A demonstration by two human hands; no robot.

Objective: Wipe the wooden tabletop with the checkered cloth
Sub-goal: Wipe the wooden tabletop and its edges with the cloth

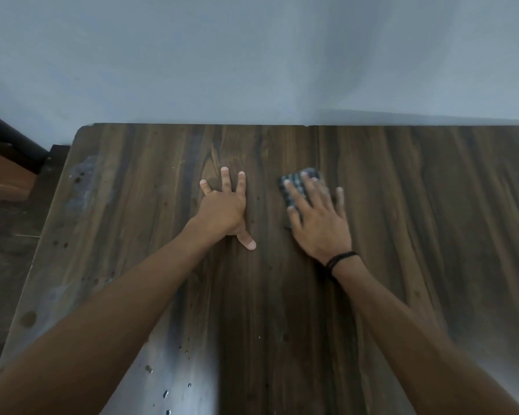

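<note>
1. Droplets point(166, 393) on the wooden tabletop point(432, 250), near edge, left side.
2. Left hand point(222, 209) lies flat on the wood, fingers spread straight, holding nothing.
3. Right hand point(319, 223) (black wristband point(340, 259)) presses the checkered cloth point(297, 182) flat with straight fingers, mid-table, apart from the left hand.

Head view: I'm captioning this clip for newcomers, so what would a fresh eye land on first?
Two bare hands pressed flat mid-table: the right hand spreads straight fingers over a small checkered cloth, and the left hand rests splayed on bare wood beside it. Next comes the dark wooden tabletop against a pale wall, with droplets glinting at its near left.
</note>
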